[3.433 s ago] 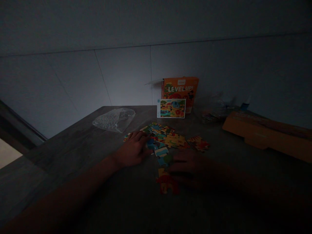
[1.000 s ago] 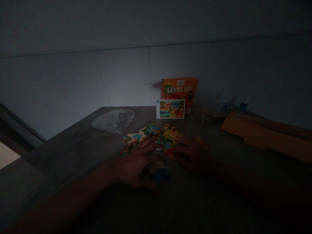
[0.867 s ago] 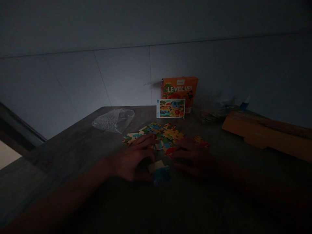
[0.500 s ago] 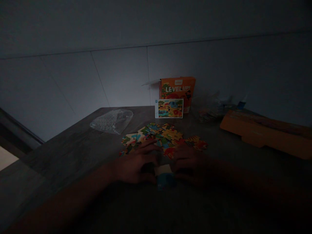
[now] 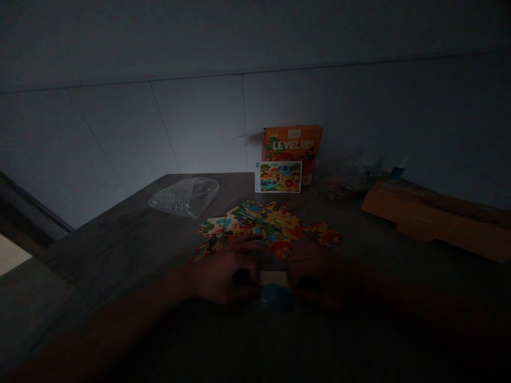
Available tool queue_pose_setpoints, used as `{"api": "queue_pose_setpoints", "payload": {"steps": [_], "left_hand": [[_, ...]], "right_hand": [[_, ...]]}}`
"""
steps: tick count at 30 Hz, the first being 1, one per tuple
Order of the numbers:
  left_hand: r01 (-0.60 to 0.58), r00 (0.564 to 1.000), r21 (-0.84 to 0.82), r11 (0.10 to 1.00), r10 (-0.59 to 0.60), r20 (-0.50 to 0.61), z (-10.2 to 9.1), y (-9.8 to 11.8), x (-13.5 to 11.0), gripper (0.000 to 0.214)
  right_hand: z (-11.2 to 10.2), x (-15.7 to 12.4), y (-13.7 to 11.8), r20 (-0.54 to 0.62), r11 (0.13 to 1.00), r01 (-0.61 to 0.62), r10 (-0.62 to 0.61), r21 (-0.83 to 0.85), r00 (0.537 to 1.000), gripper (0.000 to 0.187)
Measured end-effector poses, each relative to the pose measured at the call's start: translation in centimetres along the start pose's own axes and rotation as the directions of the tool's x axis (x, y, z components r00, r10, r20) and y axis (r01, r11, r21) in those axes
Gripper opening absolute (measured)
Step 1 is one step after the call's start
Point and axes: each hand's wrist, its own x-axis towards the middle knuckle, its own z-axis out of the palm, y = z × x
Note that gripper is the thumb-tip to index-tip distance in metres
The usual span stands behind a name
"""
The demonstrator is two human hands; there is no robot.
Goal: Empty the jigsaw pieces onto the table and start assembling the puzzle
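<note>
In the dim head view, my left hand (image 5: 229,274) and my right hand (image 5: 315,271) face each other low over the table. Between them is a puzzle piece (image 5: 275,295), or joined pieces, cream at the top and blue below. The fingers and thumb of each hand close on its left and right edges. Darkness hides my right fingertips in part. Just beyond my hands lies a loose heap of colourful puzzle pieces (image 5: 271,221), with a red-and-orange piece (image 5: 281,249) nearest to them.
Behind the heap a picture card (image 5: 279,177) leans on an upright orange box (image 5: 293,143) marked "LEVEL UP!". A clear plastic bag (image 5: 183,197) lies at the left, another bag (image 5: 347,181) with pieces at the right. An orange cardboard box (image 5: 435,221) lies far right.
My hands and the blue-and-cream puzzle piece have shifted slightly right in view, and my right fingers are a little lower. The view itself has moved slightly.
</note>
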Motion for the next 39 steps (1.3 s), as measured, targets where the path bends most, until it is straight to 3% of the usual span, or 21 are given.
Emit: {"api": "queue_pose_setpoints", "payload": {"steps": [14,24,29,33,36,39], "left_hand": [[0.007,1.000,-0.069,0.998,-0.005,0.027,-0.1,0.3,0.0,0.005],[-0.115,0.993,-0.056,0.992,0.115,-0.013,0.2,-0.6,0.0,0.009],[-0.124,0.992,0.057,0.991,0.125,-0.028,-0.2,-0.5,-0.2,0.018],[0.029,0.986,0.253,0.967,0.014,-0.167,0.0,-1.5,-0.3,0.022],[0.282,0.938,0.386,0.878,-0.168,-0.303,0.4,-3.1,-0.4,0.033],[0.411,0.905,0.437,0.800,-0.301,-0.299,0.7,-4.3,-0.6,0.050]], "right_hand": [[0.1,0.0,-0.4,0.006,1.000,-0.009,0.009,-0.006,1.000,0.014],[0.3,0.1,-0.2,-0.022,1.000,0.024,-0.024,-0.014,0.999,0.014],[0.3,0.4,-0.3,-0.233,0.965,-0.013,-0.050,-0.262,0.971,0.028],[0.5,0.5,0.4,-0.369,0.931,-0.201,0.080,-0.304,0.926,0.019],[0.6,0.6,1.0,-0.309,0.912,-0.328,0.247,-0.246,0.918,0.020],[0.6,0.5,1.5,-0.227,0.897,-0.382,0.333,-0.222,0.915,0.024]]}}
